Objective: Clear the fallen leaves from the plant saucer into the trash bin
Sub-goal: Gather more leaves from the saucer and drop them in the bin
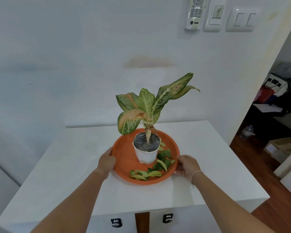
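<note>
An orange round saucer [124, 163] rests on a white table [65, 174]. In its middle stands a white pot [145, 154] with a tall variegated plant [148, 105]. Several fallen green and yellow leaves [155, 167] lie in the saucer's near right part. My left hand [107, 161] grips the saucer's left rim. My right hand [186, 165] holds the right rim. No trash bin is in view.
A white wall stands close behind the table, with a remote holder [196, 12] and switches [242, 19] high up. To the right a doorway opens onto a wooden floor [252, 158] with a cardboard box [280, 146] and bags. Drawer locks [167, 218] sit under the table's front edge.
</note>
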`<state>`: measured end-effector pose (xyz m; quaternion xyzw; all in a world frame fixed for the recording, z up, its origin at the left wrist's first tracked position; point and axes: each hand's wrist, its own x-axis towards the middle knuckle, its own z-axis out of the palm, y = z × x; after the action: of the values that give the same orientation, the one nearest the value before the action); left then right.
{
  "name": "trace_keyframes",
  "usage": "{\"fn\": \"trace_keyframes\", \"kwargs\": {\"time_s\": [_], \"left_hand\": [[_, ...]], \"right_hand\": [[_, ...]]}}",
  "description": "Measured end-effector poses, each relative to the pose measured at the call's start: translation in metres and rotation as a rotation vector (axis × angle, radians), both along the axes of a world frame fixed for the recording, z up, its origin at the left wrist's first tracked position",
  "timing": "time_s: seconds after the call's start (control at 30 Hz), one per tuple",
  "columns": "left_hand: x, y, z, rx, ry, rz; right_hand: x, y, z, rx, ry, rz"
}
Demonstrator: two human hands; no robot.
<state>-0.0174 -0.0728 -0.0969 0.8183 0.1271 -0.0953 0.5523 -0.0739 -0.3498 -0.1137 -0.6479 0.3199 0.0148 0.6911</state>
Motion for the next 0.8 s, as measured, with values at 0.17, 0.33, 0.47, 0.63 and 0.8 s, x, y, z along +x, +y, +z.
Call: {"fn": "trace_keyframes", "kwargs": {"time_s": [0.17, 0.33, 0.47, 0.63, 0.8], "left_hand": [[-0.003, -0.014, -0.004, -0.063, -0.003, 0.176], [-0.004, -0.035, -0.005, -0.134, 0.009, 0.131], [-0.007, -0.039, -0.004, -0.271, 0.098, 0.146], [-0.004, -0.036, -0.005, -0.303, 0.111, 0.125], [-0.001, -0.033, 0.000, -0.257, 0.107, 0.102]], "right_hand": [[0.002, 0.015, -0.002, 0.033, 0.039, -0.118], [0.000, 0.034, -0.006, 0.177, 0.028, -0.225], [-0.002, 0.037, -0.007, 0.222, 0.008, -0.241], [-0.011, 0.037, -0.007, 0.246, -0.003, -0.199], [-0.015, 0.031, -0.011, 0.173, -0.030, -0.190]]}}
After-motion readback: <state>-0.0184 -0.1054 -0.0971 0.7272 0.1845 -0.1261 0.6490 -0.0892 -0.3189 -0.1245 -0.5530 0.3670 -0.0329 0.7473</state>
